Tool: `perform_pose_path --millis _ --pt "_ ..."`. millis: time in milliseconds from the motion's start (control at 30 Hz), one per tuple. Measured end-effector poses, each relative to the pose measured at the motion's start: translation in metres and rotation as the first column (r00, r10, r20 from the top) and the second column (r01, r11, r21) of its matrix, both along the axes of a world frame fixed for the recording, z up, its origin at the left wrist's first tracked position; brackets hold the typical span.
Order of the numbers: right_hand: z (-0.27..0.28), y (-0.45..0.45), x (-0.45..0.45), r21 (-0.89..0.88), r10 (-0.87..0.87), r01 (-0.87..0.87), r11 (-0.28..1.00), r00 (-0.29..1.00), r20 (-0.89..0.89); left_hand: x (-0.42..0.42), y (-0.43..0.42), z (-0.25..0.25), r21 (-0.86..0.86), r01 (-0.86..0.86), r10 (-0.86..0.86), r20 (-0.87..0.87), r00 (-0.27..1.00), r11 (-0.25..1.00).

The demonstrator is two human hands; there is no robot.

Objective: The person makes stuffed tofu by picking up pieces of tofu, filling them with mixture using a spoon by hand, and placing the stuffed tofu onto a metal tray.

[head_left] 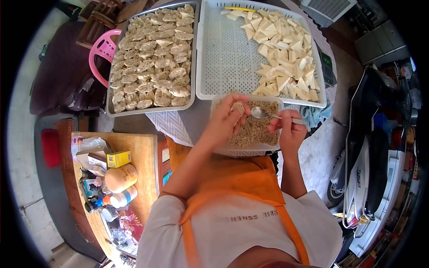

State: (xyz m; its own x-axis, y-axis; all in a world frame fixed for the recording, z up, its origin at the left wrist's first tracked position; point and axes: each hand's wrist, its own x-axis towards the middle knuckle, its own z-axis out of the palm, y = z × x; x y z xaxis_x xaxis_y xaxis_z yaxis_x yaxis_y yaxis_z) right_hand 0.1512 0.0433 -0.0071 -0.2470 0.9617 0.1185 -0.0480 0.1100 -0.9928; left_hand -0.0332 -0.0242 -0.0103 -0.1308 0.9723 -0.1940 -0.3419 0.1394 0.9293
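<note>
My left hand [227, 117] is closed around a small speckled stuffed tofu piece [238, 107], held above a plastic container [214, 103] of crumbly minced filling [250, 135]. In my right hand [290, 127] is a metal spoon [259, 112], its bowl close to the piece. Beyond the container, a white perforated tray [223, 62] holds many pale tofu triangles [281, 53], heaped on its right side. To its left, rows of filling-coated pieces [154, 62] cover a metal tray [193, 67].
A blue-green cloth [316, 114] lies right of the container. A yellow strip [240, 9] rests at the white tray's far edge. Behind the metal tray is a pink chair back [96, 53]. A wooden table [145, 156] with jars and boxes stands left; a motorcycle [364, 178] is right.
</note>
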Motion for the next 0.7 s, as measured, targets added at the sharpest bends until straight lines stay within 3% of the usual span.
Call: perform_pose_path --millis 167,267,367,467,567,667,700 --pt "-0.012 -0.003 -0.002 -0.032 0.072 -0.069 0.997 0.992 0.103 0.006 0.005 -0.006 0.059 -0.095 0.094 0.024 0.995 0.994" --pt "-0.01 -0.001 -0.003 -0.068 0.079 -0.07 0.995 0.989 0.125 -0.001 0.004 -0.01 -0.022 -0.013 0.018 0.238 0.971 1.0" --pt "-0.01 -0.001 -0.003 -0.065 0.081 -0.071 0.995 0.985 0.156 -0.005 -0.002 -0.014 -0.003 -0.013 0.013 0.243 0.97 1.0" --pt "-0.008 -0.003 -0.005 -0.071 0.071 -0.059 0.996 0.98 0.186 0.0 -0.004 -0.008 -0.002 -0.065 0.064 0.186 0.98 0.998" --pt "-0.009 -0.003 -0.004 -0.086 0.077 -0.061 0.994 0.979 0.191 0.0 -0.004 0.012 -0.181 -0.117 0.127 0.044 0.991 0.976" --pt "-0.009 -0.003 -0.003 -0.08 0.082 -0.067 0.995 0.977 0.198 -0.005 -0.005 0.001 -0.148 -0.064 0.055 -0.06 0.997 0.987" --pt "-0.009 -0.004 -0.003 -0.076 0.082 -0.068 0.995 0.976 0.203 -0.006 -0.005 -0.001 -0.092 -0.055 0.053 -0.023 0.998 0.994"
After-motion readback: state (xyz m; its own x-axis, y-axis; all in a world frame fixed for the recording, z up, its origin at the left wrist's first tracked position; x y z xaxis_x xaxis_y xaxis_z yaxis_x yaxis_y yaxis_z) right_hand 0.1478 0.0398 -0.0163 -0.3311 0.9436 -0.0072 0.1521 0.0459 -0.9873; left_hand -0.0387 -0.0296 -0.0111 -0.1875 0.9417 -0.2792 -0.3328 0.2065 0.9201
